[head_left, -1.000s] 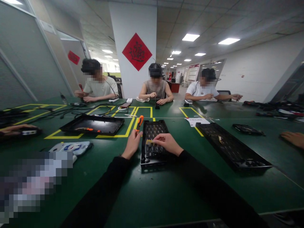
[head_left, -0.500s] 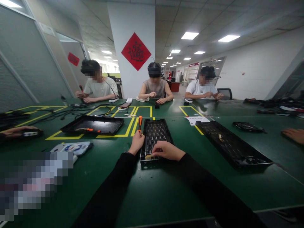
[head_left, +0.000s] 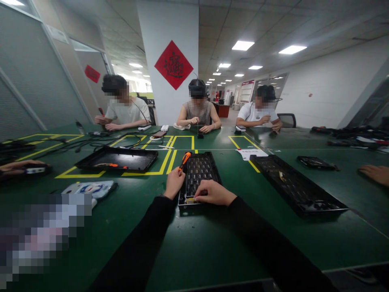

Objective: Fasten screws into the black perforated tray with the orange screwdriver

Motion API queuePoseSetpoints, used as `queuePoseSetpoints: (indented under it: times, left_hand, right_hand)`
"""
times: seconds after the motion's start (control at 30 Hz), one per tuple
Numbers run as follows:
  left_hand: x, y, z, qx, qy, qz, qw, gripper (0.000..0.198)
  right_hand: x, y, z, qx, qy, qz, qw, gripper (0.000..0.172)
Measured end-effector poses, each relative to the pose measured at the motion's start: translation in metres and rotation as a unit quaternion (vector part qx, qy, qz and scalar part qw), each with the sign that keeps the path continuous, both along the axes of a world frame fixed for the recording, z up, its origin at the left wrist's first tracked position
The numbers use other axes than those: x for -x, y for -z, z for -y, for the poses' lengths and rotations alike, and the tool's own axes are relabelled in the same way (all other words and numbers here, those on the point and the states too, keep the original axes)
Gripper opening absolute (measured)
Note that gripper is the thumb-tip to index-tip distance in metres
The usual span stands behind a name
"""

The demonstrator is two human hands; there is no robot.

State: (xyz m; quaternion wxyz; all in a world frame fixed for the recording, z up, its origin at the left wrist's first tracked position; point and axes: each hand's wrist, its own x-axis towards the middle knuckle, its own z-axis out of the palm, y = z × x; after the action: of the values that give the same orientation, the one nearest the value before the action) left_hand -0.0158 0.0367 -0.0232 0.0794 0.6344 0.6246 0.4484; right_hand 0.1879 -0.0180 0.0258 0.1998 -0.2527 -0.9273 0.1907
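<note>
A: Starting and ending with the head view, what do the hands have?

B: The left hand (head_left: 174, 184) is wrapped round an orange-handled tool (head_left: 184, 160). The right hand (head_left: 217, 192) pinches a small yellowish piece (head_left: 190, 200) between thumb and fingers.

A: Where exactly is that piece?

B: At the near end of the black tray (head_left: 203, 172), towards its left corner, inside the rim. Whether it touches the tray's floor, I can't tell.

A: Why hold things so?

B: A fingertip pinch probably suits something so small, and leaves its left part uncovered. The left hand sits at the tray's left rim, perhaps to steady it; contact isn't clear. The tray lies straight ahead on the green tabletop (head_left: 188, 255), likely for easy reach, with a shallow tray (head_left: 138, 157) and a longer tray (head_left: 304, 188) well apart on either side.

A: And which way does everything point?

B: The black tray's long axis runs away from the wearer, short end nearest. The piece seems to lie crosswise, its right end covered by fingers. The tool's handle slants up and away, leaning right; its shaft is hidden.
</note>
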Motion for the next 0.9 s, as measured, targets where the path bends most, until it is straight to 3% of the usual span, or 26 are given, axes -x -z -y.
queuePoseSetpoints:
  times: [0.43,0.9]
  left_hand:
    - [-0.0002,0.0032,-0.0002,0.009,0.044,0.085,0.995,0.025]
    - [-0.0011,0.0029,-0.0002,0.0,0.038,0.097,0.995,0.026]
  right_hand:
    - [-0.0001,0.0004,0.0011,-0.011,0.017,0.006,1.0,0.017]
    - [-0.0013,-0.0015,0.0017,0.0,0.0,0.01,1.0,0.019]
